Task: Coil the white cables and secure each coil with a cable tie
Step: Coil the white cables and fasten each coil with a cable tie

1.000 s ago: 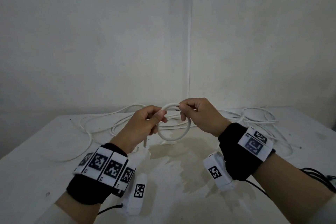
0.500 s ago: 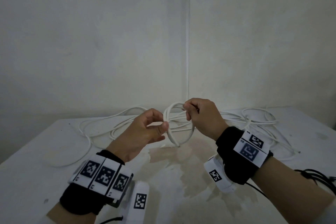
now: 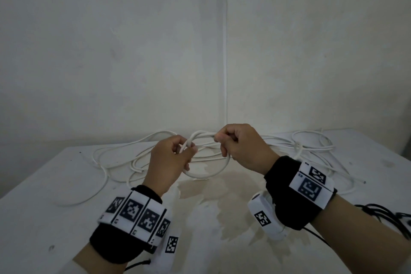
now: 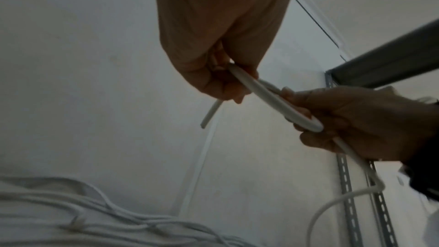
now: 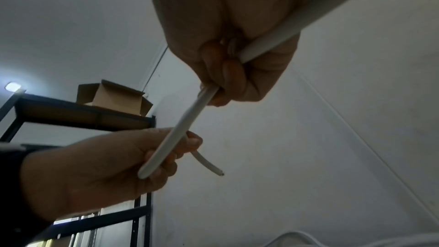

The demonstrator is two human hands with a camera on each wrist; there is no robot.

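White cable loop (image 3: 205, 163) sits between my hands: left hand (image 3: 170, 163) pinches one side, right hand (image 3: 242, 147) grasps the other, above the table (image 3: 44, 207).

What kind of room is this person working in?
Probably a storeroom or workshop corner: a dark metal shelving rack with an open cardboard box on top, a plain white table strewn with loose white cables, and bare walls.

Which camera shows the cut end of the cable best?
The right wrist view: the cable's cut end sticks out bare past the left hand. The left wrist view shows it smaller and dimmer. In the head view, hands hide it.
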